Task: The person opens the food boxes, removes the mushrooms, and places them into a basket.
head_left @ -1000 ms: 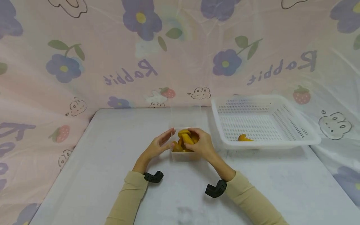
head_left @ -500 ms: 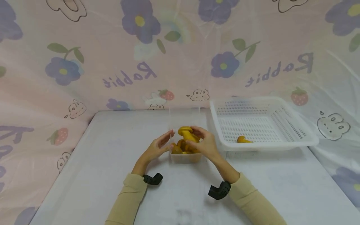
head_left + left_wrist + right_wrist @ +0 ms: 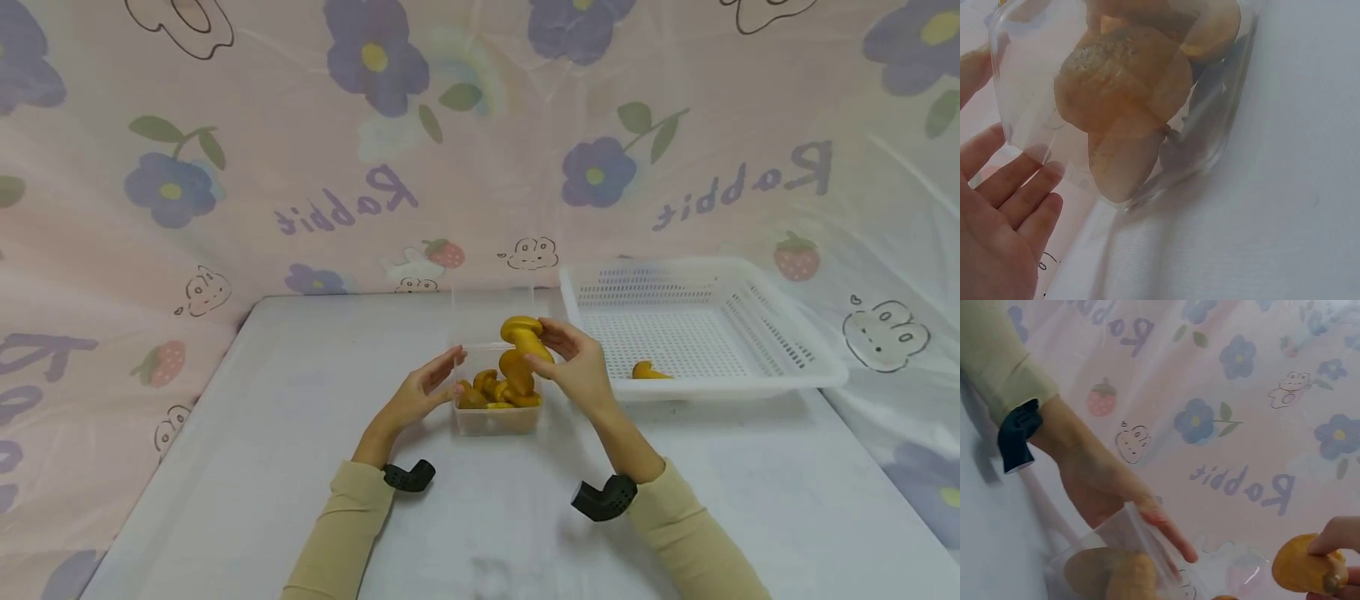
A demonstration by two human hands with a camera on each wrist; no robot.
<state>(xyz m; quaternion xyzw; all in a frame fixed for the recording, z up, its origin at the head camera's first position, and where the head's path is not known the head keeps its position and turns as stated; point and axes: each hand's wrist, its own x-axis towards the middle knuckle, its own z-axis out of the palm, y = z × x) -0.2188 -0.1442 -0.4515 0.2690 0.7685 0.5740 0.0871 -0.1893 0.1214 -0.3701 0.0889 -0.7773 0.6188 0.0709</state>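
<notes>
My right hand pinches a yellow-brown mushroom above a clear plastic box, its cap up and its stem slanting toward the palm. Another mushroom overlaps the lower stem, just under the thumb; I cannot tell whether the hand holds it too. Several mushrooms lie inside the box. On the box's left side, my left hand rests straight fingers against the wall. The left wrist view shows those fingertips at the clear wall, with a mushroom behind the plastic.
A white perforated basket stands at the back right, with a mushroom near its front wall. The box's clear lid stands raised behind it. A patterned sheet hangs behind the white table.
My right hand has lifted the mushroom up and to the right, out of the box toward the basket side. My left hand has stayed at the box's left wall.
</notes>
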